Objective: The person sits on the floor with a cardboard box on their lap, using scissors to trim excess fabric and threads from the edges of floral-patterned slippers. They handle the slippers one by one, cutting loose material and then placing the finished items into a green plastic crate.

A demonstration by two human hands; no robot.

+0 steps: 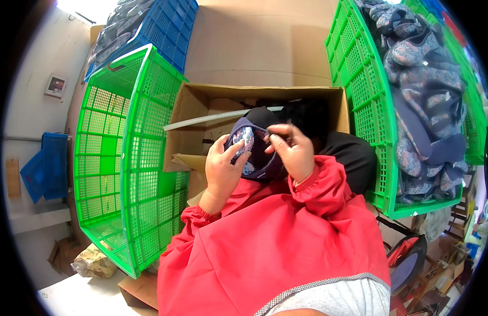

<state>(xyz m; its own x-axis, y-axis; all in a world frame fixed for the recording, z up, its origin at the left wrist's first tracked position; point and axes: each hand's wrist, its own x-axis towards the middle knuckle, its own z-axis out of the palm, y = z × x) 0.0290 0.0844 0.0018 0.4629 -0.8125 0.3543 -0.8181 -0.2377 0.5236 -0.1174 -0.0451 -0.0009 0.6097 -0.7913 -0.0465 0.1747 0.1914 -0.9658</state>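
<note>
A soft navy fabric piece with a pink and blue floral part point(248, 138) is held over my lap; its exact kind I cannot make out. My left hand point(223, 166) grips its left side, thumb and fingers on the floral part. At its right edge, my right hand point(294, 152) is closed in a pinch, thumb against the forefinger. Whether it pinches the fabric edge or something small on it is hidden. Beyond lies an open cardboard box point(207, 102) with dark items inside and a pale strip point(215, 118) across it.
A green mesh crate point(128, 158) stands tipped on its side at my left. Another green crate point(360, 79) at my right is heaped with similar navy and floral pieces point(420, 84). Behind on the left is a blue crate point(167, 31) holding grey-blue pieces.
</note>
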